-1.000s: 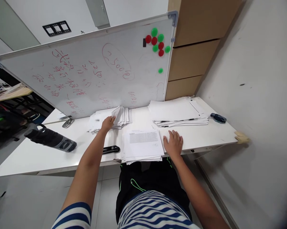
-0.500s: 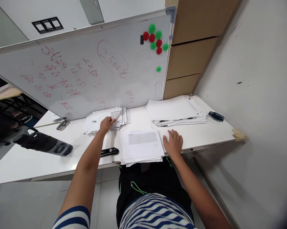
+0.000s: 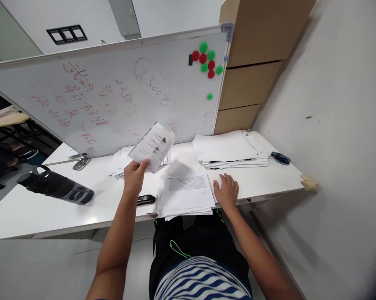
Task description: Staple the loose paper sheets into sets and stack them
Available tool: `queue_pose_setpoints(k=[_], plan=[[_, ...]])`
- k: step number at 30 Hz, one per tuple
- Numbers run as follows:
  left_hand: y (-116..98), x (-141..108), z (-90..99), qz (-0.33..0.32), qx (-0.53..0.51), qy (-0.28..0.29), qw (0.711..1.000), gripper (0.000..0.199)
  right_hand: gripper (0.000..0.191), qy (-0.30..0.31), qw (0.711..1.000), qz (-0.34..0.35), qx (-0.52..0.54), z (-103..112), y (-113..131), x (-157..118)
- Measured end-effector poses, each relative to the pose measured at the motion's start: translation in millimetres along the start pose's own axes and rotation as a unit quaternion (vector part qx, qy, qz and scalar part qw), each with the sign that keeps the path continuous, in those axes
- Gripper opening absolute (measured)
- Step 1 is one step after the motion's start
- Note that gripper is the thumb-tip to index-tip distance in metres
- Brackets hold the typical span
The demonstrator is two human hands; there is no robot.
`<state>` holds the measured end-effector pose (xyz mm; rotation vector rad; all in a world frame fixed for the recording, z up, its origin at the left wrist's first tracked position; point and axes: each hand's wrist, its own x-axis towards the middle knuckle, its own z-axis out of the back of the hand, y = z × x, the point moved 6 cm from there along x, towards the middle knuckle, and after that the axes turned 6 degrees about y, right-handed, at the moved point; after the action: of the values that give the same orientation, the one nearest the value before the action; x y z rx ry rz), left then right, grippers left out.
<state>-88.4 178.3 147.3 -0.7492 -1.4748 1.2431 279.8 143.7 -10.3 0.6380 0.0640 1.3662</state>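
My left hand (image 3: 134, 177) pinches a printed sheet of paper (image 3: 153, 146) at its lower edge and holds it raised and tilted above the desk. Below and behind that sheet lies a loose paper pile (image 3: 120, 160), partly covered by it. My right hand (image 3: 227, 191) rests flat on the desk, fingers spread, just right of a stack of printed pages (image 3: 186, 198) at the front edge. The sheet casts a shadow on this stack. A black stapler (image 3: 146, 200) lies between my left forearm and the stack.
Another paper stack (image 3: 225, 150) sits at the back right, with a dark blue object (image 3: 280, 158) beside it. A black bottle (image 3: 56, 185) lies at the left, near a computer mouse (image 3: 80, 163). A whiteboard (image 3: 181, 79) and cardboard boxes (image 3: 247, 83) stand behind.
My left hand has lifted a sheet off the loose pile and raised it above the desk. My right hand stays beside the front stack. The view has shifted slightly.
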Motion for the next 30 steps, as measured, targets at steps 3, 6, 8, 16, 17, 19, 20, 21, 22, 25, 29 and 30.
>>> queue_pose_setpoints(k=[3,6,8,16,17,19,20,21,22,25,29,30], plan=[[-23,-46,-1.2,-0.004,-0.126,-0.039,0.991,0.039,0.049,0.014,0.999,-0.013,0.049,4,-3,3],[-6,-81,-8.3,0.060,-0.182,-0.072,0.979,0.041,0.059,0.080,0.972,-0.039,0.216,9,-3,-1],[17,-99,-16.7,0.121,-0.193,-0.083,0.970,0.042,0.067,0.147,0.907,-0.052,0.391,13,6,-12],[68,-136,-32.0,0.207,-0.181,-0.103,0.956,0.045,0.081,0.255,0.663,-0.111,0.695,48,63,-63],[69,-137,-31.3,0.213,-0.183,-0.108,0.954,0.045,0.084,0.244,0.659,-0.114,0.702,51,64,-66],[71,-140,-31.0,0.218,-0.180,-0.111,0.953,0.045,0.086,0.232,0.658,-0.124,0.706,51,65,-71],[72,-142,-31.5,0.219,-0.178,-0.110,0.953,0.045,0.082,0.231,0.659,-0.133,0.704,49,64,-75],[73,-144,-32.1,0.219,-0.174,-0.109,0.954,0.045,0.077,0.232,0.660,-0.145,0.699,46,63,-78],[74,-146,-32.7,0.219,-0.170,-0.106,0.955,0.044,0.073,0.236,0.663,-0.157,0.693,42,62,-81],[76,-153,-33.1,0.213,-0.149,-0.065,0.963,0.042,0.068,0.254,0.674,-0.182,0.669,33,60,-87],[77,-161,-18.5,0.204,-0.144,-0.009,0.968,0.044,0.059,0.258,0.682,-0.191,0.657,32,56,-85],[77,-163,-11.9,0.206,-0.148,-0.009,0.967,0.044,0.058,0.258,0.684,-0.189,0.656,33,54,-84]])
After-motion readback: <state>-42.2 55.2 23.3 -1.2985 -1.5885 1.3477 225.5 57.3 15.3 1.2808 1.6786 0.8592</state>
